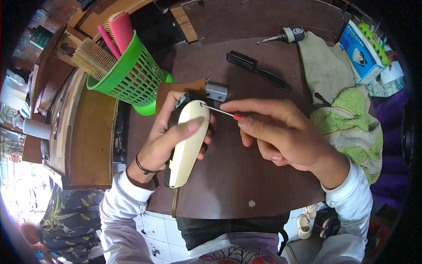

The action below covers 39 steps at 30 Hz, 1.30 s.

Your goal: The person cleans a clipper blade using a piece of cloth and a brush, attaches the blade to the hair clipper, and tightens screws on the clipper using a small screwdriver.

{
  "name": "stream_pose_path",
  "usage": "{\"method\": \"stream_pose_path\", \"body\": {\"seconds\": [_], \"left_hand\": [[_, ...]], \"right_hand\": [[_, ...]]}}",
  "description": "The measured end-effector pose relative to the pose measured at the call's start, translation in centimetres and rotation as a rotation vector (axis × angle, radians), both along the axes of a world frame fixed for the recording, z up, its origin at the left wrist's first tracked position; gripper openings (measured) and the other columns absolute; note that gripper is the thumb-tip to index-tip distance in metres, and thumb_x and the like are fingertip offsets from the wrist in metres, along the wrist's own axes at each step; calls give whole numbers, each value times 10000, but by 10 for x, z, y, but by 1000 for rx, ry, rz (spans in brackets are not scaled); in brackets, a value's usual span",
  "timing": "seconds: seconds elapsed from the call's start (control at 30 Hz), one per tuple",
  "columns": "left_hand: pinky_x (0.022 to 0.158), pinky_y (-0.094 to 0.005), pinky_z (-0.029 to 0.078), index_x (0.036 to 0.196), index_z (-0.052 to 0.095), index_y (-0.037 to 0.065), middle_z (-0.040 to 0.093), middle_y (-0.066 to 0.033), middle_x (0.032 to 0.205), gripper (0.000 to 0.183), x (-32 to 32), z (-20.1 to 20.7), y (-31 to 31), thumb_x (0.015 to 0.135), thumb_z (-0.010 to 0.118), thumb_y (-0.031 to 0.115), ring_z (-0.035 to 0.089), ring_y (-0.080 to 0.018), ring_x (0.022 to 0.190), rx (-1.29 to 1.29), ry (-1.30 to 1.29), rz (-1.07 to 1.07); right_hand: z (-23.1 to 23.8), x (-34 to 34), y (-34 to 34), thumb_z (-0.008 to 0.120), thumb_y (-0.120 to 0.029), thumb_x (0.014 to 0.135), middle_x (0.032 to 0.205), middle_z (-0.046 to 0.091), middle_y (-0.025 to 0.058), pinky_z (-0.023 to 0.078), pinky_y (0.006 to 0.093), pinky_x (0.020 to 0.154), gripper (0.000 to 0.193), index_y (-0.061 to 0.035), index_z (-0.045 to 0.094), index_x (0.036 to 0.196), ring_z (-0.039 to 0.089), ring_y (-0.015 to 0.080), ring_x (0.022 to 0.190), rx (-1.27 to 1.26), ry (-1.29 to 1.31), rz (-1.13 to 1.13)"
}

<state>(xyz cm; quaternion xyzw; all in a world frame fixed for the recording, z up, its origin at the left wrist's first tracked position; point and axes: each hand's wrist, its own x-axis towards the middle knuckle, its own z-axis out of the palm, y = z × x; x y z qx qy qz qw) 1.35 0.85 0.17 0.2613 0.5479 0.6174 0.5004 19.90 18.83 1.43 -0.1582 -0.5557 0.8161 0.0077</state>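
Note:
My left hand (162, 141) is wrapped round a cream and black hair clipper (189, 149), its thumb lying across the cream cover. The clipper is tilted, top end away from me, with its cord hanging over the near table edge. In my right hand (285, 136) is a thin screwdriver (224, 113) with a red handle, mostly hidden by the fingers. The screwdriver's tip meets a small hole near the top of the cover; whether a screw sits there I cannot tell. Just beyond the clipper, a detached metal clipper blade (216, 90) lies by a brown piece (176, 88).
At the far left stands a green basket (127, 79) of brushes and combs. A black brush (259, 70) and a black-and-white screwdriver handle (293, 34) lie on the brown table (246, 185). Towels (347, 119) and a blue-white box (360, 53) are at the right.

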Motion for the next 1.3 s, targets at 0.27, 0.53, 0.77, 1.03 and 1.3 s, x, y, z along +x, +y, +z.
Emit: {"method": "stream_pose_path", "body": {"seconds": [0.27,0.53,0.77,1.03,1.3], "left_hand": [[650,-334,621,1474,431,76,652,-116,1115,636,3,1,2,891,674,0,683,-170,839,-49,161,-53],[643,-328,614,1480,449,55,647,-109,1093,660,4,3,2,861,660,-35,674,-161,822,-67,185,-85],[643,-325,608,1480,451,61,646,-109,1088,669,3,0,2,847,641,-45,675,-160,820,-63,181,-100],[634,-317,602,1475,463,67,658,-89,1058,643,-2,4,0,866,655,-12,679,-152,804,-98,153,-139],[613,-304,596,1446,502,68,668,-92,1045,562,-6,-1,-1,912,679,75,686,-159,793,-49,83,-156]], "right_hand": [[-22,1,3,628,-152,1018,777,618,68,400,299,497,338,-18,665,1326,517,157,547,405,141,-21],[-26,1,0,708,-28,917,668,548,99,464,375,546,358,-25,710,1275,570,212,566,1379,450,-132],[-25,3,-4,712,-1,866,702,526,76,465,382,544,415,-45,715,1279,555,243,571,1457,421,-145],[-16,12,-11,763,-63,819,739,470,12,480,355,531,474,-91,716,1289,555,166,590,1930,392,-104],[-10,9,-15,748,-49,862,837,661,99,523,379,589,334,-45,730,1195,655,255,680,1618,437,-225]]}}
